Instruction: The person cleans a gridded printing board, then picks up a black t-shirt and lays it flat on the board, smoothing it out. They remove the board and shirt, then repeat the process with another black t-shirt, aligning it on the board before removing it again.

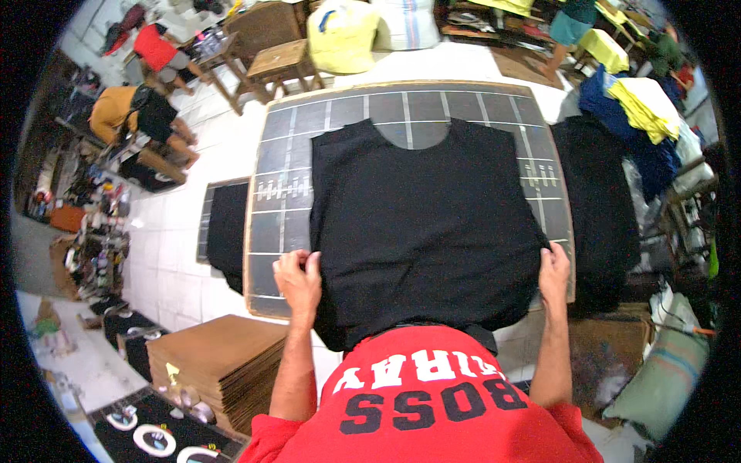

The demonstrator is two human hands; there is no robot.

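Observation:
A black shirt body (424, 208), with a scooped neckline at its far edge, lies spread over a dark board (278, 158) marked with white grid lines. Its near part wrinkles and hangs over the board's near edge, against my red shirt. At its left side edge, my left hand (297, 282) is closed, pinching the cloth between thumb and fingers. My right hand (554, 272) grips the opposite edge in the same way, and the fabric bunches slightly there.
Black cloth piles (598, 208) lie right of the board, with another black piece (228, 231) at its left. A stack of brown boards (212, 355) stands near left. Yellow bundles (343, 35) and a wooden stool (282, 62) are beyond. Other people work farther off.

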